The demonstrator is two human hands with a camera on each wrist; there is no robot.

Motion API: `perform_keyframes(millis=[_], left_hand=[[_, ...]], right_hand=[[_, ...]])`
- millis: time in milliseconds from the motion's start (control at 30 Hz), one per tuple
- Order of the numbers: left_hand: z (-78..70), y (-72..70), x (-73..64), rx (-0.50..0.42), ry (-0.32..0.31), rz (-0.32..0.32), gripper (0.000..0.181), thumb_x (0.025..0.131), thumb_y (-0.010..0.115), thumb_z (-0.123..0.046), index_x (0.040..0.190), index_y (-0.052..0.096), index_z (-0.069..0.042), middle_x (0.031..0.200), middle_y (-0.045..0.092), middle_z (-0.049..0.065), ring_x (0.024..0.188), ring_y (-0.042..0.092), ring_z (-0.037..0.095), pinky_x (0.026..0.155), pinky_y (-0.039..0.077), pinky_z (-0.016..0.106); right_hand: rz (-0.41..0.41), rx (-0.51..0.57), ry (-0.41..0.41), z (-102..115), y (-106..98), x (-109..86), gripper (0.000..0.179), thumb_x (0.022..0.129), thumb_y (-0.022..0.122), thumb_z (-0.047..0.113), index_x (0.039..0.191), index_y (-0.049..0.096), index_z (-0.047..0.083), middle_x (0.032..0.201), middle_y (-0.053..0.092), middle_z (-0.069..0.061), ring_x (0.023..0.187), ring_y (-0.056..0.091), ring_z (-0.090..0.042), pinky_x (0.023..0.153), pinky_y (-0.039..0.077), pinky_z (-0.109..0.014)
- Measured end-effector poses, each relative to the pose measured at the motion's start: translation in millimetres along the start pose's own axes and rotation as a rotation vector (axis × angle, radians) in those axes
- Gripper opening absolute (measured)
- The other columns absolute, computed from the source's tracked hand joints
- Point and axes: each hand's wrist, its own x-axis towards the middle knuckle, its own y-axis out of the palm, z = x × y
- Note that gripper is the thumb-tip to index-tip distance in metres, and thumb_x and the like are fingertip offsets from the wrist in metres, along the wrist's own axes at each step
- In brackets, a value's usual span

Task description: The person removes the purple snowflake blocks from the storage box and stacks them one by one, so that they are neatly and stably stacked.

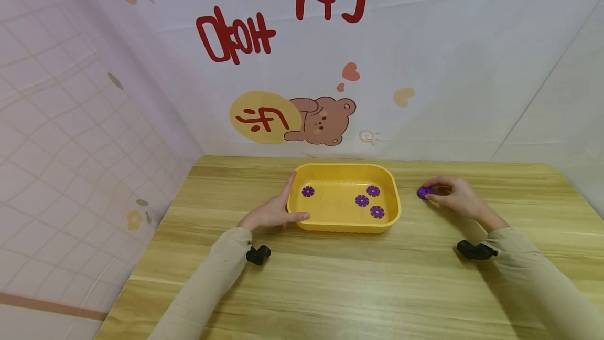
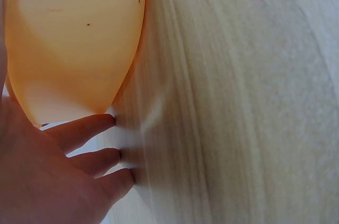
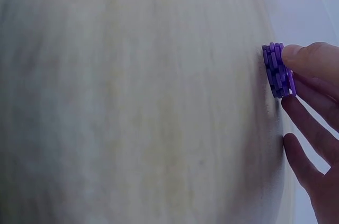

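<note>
A shallow yellow plastic basin [image 1: 325,224] stands on the table, with several purple notched interlocking discs [image 1: 362,201] lying flat and apart inside it. My left hand [image 1: 273,212] rests against the basin's left end, its thumb over the front rim. In the left wrist view the spread, straight fingers [image 2: 85,131] touch the basin's wall and the tabletop. To the right of the basin, my right hand [image 1: 457,198] pinches a short stack of purple interlocking discs [image 3: 277,70] between thumb and fingers. This stack is low at the tabletop; its exact count cannot be made out.
The wooden table [image 1: 330,287] reaches back to a white printed cloth [image 1: 448,56] hung as a wall, with another cloth on the left side. Black wrist devices [image 1: 474,250] sit at both cuffs, above the table's surface.
</note>
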Motion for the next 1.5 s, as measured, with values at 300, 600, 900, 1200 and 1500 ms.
perform_keyframes(millis=[300,600,900,1200,1500], left_hand=[[-1.1,-0.5,-0.4,0.003,-0.006,0.001,0.119,0.083,0.073,-0.049,0.151,-0.023,-0.027,0.150,0.033,0.024,0.110,0.056,0.025,0.104,0.036,0.044],[-2.2,-0.2,-0.1,0.023,-0.020,0.001,0.120,0.082,0.072,-0.053,0.151,-0.023,-0.030,0.143,0.043,0.023,0.098,0.058,0.021,0.100,0.041,0.042],[-1.6,0.1,-0.3,-0.009,-0.010,0.005,0.119,0.083,0.073,-0.050,0.151,-0.023,-0.030,0.146,0.040,0.023,0.107,0.058,0.022,0.104,0.037,0.044],[0.7,0.1,0.3,-0.005,-0.009,0.003,0.119,0.082,0.073,-0.052,0.151,-0.022,-0.029,0.148,0.036,0.023,0.108,0.057,0.023,0.104,0.036,0.043],[-0.2,-0.7,0.0,-0.004,-0.009,0.009,0.121,0.081,0.072,-0.054,0.151,-0.023,-0.029,0.147,0.038,0.024,0.109,0.057,0.025,0.104,0.037,0.044]], right_hand=[[-0.007,0.013,-0.035,-1,0,-0.4,0.027,0.082,0.074,-0.004,0.109,0.069,-0.005,0.103,0.068,-0.022,0.090,0.066,-0.026,0.077,0.052,-0.019],[-0.016,0.031,0.017,5,-5,0.5,0.026,0.088,0.071,0.005,0.112,0.067,-0.004,0.113,0.065,-0.023,0.102,0.058,-0.002,0.086,0.046,-0.015],[-0.005,-0.008,-0.070,30,-4,11.5,0.025,0.089,0.068,0.001,0.113,0.066,-0.004,0.113,0.065,-0.019,0.102,0.061,-0.011,0.087,0.049,-0.021],[0.048,0.045,-0.096,60,0,28.4,0.026,0.091,0.065,0.001,0.118,0.064,0.002,0.110,0.066,-0.015,0.097,0.065,-0.032,0.079,0.051,-0.019],[0.076,0.067,-0.153,84,11,39.6,0.030,0.089,0.066,-0.003,0.119,0.062,-0.005,0.112,0.065,-0.021,0.098,0.064,-0.033,0.081,0.052,-0.024]])
